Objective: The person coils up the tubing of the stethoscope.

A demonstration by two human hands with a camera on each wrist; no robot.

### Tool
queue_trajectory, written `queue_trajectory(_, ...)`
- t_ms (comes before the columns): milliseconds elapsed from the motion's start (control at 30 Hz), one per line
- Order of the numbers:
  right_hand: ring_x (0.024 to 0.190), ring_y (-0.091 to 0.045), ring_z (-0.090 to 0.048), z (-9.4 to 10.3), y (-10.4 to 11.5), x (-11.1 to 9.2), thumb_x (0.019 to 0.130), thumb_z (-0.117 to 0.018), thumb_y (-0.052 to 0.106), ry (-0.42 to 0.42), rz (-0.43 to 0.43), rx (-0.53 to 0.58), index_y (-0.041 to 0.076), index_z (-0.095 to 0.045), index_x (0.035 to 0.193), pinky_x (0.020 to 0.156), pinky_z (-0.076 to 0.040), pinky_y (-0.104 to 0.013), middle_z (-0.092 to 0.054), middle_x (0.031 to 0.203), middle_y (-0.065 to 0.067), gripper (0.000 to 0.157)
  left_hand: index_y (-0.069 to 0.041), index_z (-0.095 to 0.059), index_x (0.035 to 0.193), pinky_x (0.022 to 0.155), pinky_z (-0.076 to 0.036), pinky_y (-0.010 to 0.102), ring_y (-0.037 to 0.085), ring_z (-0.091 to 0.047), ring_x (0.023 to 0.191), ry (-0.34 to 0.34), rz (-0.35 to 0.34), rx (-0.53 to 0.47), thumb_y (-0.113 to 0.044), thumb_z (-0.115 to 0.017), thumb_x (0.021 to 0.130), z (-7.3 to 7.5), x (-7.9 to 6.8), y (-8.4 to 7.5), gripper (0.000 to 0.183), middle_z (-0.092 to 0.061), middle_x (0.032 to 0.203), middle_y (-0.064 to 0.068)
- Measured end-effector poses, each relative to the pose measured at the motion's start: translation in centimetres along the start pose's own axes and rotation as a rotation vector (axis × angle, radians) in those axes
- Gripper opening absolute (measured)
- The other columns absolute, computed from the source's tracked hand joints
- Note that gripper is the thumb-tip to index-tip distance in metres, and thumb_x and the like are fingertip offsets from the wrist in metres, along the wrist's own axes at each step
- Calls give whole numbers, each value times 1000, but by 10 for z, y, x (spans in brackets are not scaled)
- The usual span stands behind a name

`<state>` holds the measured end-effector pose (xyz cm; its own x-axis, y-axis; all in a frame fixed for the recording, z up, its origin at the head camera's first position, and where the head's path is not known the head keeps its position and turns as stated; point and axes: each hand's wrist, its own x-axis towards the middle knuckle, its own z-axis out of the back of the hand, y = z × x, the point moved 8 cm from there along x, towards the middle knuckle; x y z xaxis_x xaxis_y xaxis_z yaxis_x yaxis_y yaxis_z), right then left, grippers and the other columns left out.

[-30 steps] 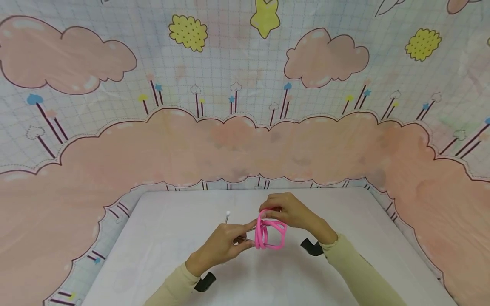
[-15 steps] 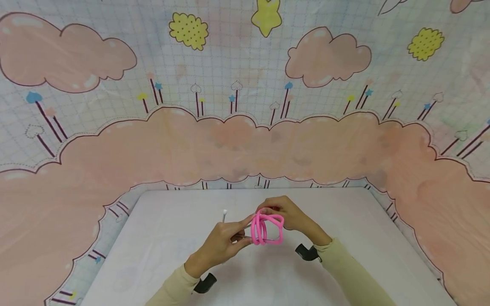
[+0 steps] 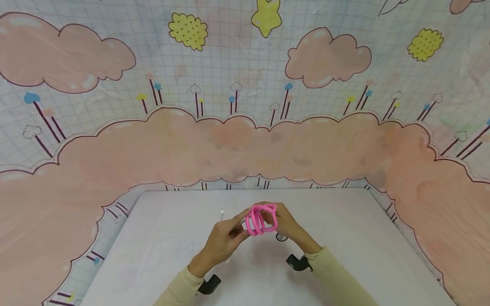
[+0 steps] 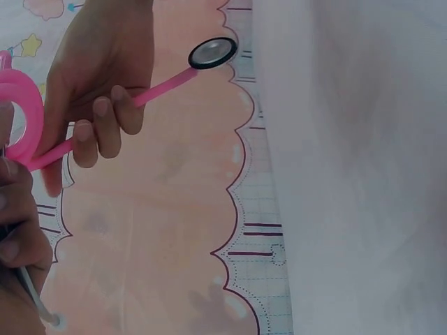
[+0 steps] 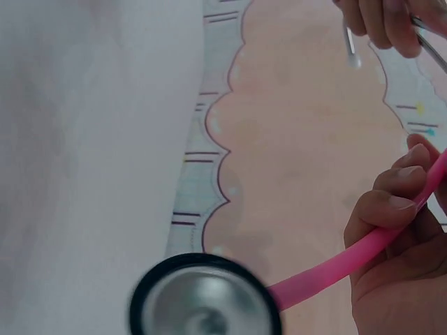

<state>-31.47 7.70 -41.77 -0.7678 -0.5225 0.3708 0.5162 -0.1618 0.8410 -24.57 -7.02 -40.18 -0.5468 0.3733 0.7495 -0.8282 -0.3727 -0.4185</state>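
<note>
Held between both hands above the white table is a stethoscope with pink tubing (image 4: 31,125), wound into several loops. My left hand (image 3: 221,239) grips its metal ear tubes beside the coil, and a white eartip (image 3: 222,212) sticks up past the knuckles. Curled round the pink tube, the fingers of my right hand (image 3: 289,225) sit partly behind the loops in the head view. The round, black-rimmed chest piece (image 5: 209,300) hangs from the free tube end below that hand; it also shows in the left wrist view.
The white table (image 3: 344,212) lies beneath both hands. Behind it hangs a printed cloth (image 3: 245,144) with clouds and stars. Black wrist cameras (image 3: 297,262) are strapped at both sleeves.
The right hand has moved left and in behind the loops, and the coil has shifted left and slightly up. The chest piece now shows below the right hand in the head view.
</note>
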Motion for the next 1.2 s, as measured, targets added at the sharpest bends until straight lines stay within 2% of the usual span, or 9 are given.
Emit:
queue_trajectory(100, 69, -5, -46, 0, -6, -2, 100, -54, 10, -61, -43, -49, -1, -68, 113, 60, -43, -20, -57, 76, -9, 22, -15, -52, 143, 52, -33, 8, -4, -38, 56, -29, 37, -1, -17, -74, 88, 0, 1, 5, 59, -52, 60, -5)
queue_trajectory(200, 65, -5, -44, -2, -13, -2, 102, -51, 10, -110, -86, -89, 1, -67, 110, 57, -39, -20, -53, 71, -4, 20, -15, -52, 143, 51, -33, 9, -3, -38, 56, -62, 76, 14, -15, -76, 86, 0, 1, 12, 62, -51, 60, -5)
queue_trajectory(300, 59, -5, -41, -7, -17, -1, 103, -49, 11, -121, -112, -105, 3, -65, 113, 53, -36, -19, -50, 66, -8, 20, -15, -53, 142, 50, -33, 10, -4, -38, 55, -90, 109, 35, -13, -78, 83, -2, 0, 20, 64, -52, 60, -5)
queue_trajectory(433, 54, -4, -42, -10, -2, -4, 103, -48, 6, -131, -124, -82, -1, -62, 121, 50, -36, -18, -51, 63, -15, 24, -16, -55, 141, 50, -33, 11, -4, -38, 55, -107, 142, 48, -12, -79, 82, -4, -2, 28, 64, -53, 60, -6)
queue_trajectory(533, 52, -5, -44, -10, 10, -7, 102, -48, 3, -149, -139, -32, -7, -59, 124, 47, -38, -19, -52, 66, -18, 27, -17, -54, 142, 49, -32, 11, -3, -37, 54, -130, 169, 42, -13, -78, 84, -3, 0, 33, 63, -51, 60, -5)
queue_trajectory(733, 55, -11, -50, -11, 7, -10, 102, -49, 8, -160, -194, 17, -8, -58, 124, 49, -46, -20, -57, 77, -22, 29, -16, -53, 143, 48, -32, 14, -1, -35, 53, -182, 188, 78, -12, -78, 83, 2, 4, 37, 65, -49, 58, -4)
queue_trajectory(900, 59, -15, -55, -16, -10, -14, 101, -53, 8, -160, -269, -10, -3, -58, 127, 52, -50, -21, -62, 82, -16, 29, -15, -54, 142, 49, -33, 15, -1, -35, 53, -195, 212, 150, -12, -79, 82, 2, 1, 42, 65, -49, 57, -5)
queue_trajectory(1033, 60, -13, -55, -18, -31, -17, 100, -55, 9, -180, -299, -19, 1, -59, 129, 54, -49, -18, -64, 86, -21, 31, -17, -55, 141, 50, -32, 16, -1, -35, 53, -213, 237, 186, -12, -80, 81, 4, -3, 48, 65, -48, 57, -6)
queue_trajectory(1200, 68, -28, -67, -19, -34, -20, 99, -59, 15, -169, -263, 5, 2, -59, 130, 58, -56, -24, -69, 91, -19, 34, -19, -55, 141, 50, -34, 17, -1, -37, 54, -210, 228, 233, -13, -81, 80, 5, -5, 50, 66, -49, 59, -7)
